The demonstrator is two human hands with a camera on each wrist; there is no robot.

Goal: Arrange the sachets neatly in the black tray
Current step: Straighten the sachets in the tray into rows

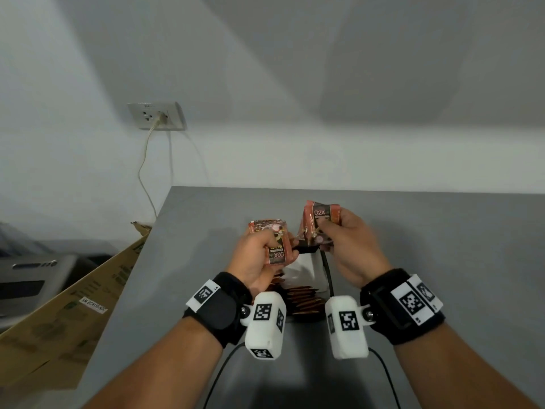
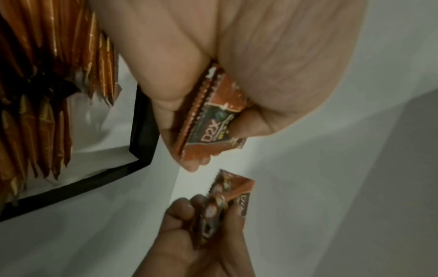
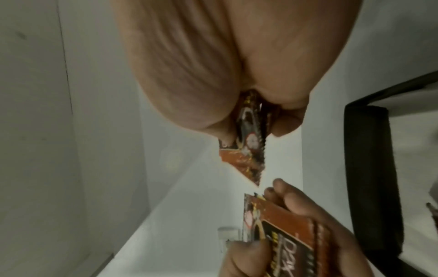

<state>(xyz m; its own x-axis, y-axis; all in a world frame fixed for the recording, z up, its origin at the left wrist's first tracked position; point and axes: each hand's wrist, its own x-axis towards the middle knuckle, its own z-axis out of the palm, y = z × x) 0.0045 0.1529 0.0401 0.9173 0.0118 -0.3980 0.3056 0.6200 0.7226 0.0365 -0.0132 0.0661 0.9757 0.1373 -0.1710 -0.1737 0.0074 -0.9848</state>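
Over the grey table, my left hand (image 1: 259,256) grips a small stack of red-brown sachets (image 1: 275,246), thumb on top. Just to its right, my right hand (image 1: 345,240) pinches a second stack of sachets (image 1: 320,221), held a little higher. The two stacks are close but apart. Below them sits the black tray (image 1: 306,249) with a white floor. A row of sachets (image 1: 303,302) stands on edge in its near part, also seen as the sachet row (image 2: 47,93) beside the tray rim (image 2: 142,116). The wrist views show the left-hand stack (image 2: 208,120) and right-hand stack (image 3: 251,142).
A cardboard box (image 1: 73,305) leans against the table's left edge, with a grey machine (image 1: 29,276) beyond it. A wall socket (image 1: 156,116) with a hanging cord is at the back left. Thin black cables (image 1: 383,373) run over the table near me. Bare table (image 1: 442,261) lies to the right.
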